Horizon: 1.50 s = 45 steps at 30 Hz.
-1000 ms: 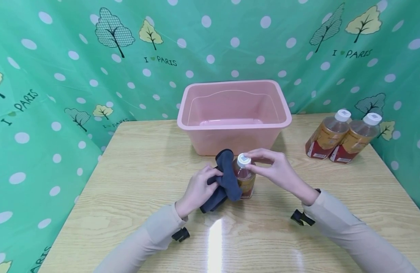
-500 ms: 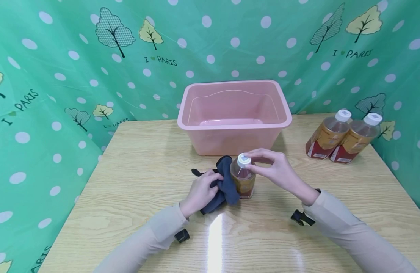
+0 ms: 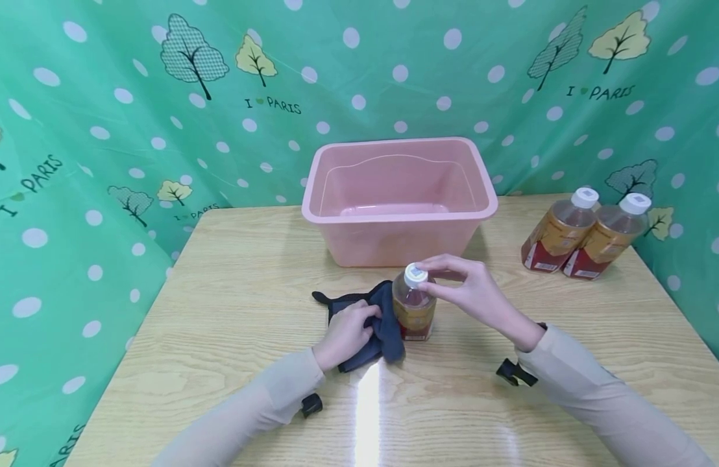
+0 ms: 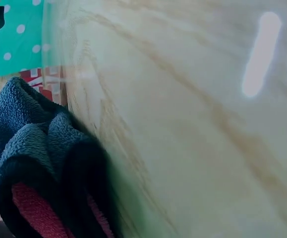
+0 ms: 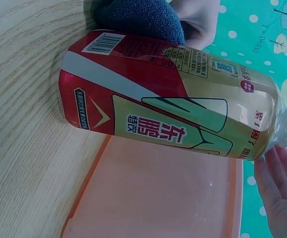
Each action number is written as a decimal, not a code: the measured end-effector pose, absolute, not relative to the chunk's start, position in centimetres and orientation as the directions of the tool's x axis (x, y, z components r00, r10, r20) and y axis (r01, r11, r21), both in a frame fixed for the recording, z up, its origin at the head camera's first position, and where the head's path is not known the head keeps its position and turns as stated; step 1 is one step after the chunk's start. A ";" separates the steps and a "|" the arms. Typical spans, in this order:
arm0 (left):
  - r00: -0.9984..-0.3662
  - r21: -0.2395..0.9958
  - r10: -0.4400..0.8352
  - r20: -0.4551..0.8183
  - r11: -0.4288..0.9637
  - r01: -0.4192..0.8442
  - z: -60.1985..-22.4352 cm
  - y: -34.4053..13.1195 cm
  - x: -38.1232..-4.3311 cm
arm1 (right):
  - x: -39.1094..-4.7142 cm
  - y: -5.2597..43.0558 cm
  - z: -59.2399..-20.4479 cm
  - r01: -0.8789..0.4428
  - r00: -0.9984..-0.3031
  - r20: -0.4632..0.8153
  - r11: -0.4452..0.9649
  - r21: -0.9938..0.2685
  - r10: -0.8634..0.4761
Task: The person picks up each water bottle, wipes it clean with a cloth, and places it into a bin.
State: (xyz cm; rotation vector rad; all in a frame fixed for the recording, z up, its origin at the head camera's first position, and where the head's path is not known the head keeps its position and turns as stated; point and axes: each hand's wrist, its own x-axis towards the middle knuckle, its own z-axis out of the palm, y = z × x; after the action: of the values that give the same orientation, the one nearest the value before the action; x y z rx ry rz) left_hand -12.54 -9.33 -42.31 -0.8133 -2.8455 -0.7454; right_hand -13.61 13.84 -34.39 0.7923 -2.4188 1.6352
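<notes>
A drink bottle (image 3: 414,316) with a red and gold label stands upright on the table. My right hand (image 3: 473,288) pinches its white cap (image 3: 416,275) between thumb and fingers. To the left of the bottle, my left hand (image 3: 346,332) grips a bunched dark blue-grey cloth (image 3: 389,324) that touches the bottle's side. In the left wrist view the folded cloth (image 4: 22,116) shows black edging and a reddish underside. The right wrist view shows the bottle's label (image 5: 153,106) close up, with the cloth (image 5: 139,20) against it. Parts of my left fingers are hidden by the cloth.
Behind the bottle stands a pink plastic bin (image 3: 394,240) with nothing visible inside. Two similar bottles stand side by side at the back right, one (image 3: 560,235) left of the other (image 3: 606,240). A green dotted curtain (image 3: 359,65) hangs along the table's back and sides.
My left hand and the cloth have moved down along the bottle's side. A cloth corner with a black loop now lies spread to the left. The right hand stays on the cap.
</notes>
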 end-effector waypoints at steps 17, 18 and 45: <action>-0.838 0.500 0.454 0.303 0.673 0.546 -42.2 -9.8 -12.2 | -13.6 13.8 -34.5 -0.479 -0.857 0.378 0.272 -0.834 -0.350; -0.836 0.515 0.451 0.312 0.659 0.548 -42.1 -9.9 -12.2 | -13.6 13.7 -34.6 -0.480 -0.857 0.379 0.271 -0.835 -0.349; -0.794 0.649 0.411 0.448 0.461 0.605 -37.7 -10.2 -12.1 | -13.6 13.8 -34.6 -0.505 -0.842 0.408 0.250 -0.826 -0.353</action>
State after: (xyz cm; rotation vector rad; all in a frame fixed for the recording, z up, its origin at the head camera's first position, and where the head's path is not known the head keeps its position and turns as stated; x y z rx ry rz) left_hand -12.10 -10.20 -37.74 -0.8795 -2.4828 -1.2421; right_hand -13.61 13.80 -34.59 0.8195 -2.3703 1.6506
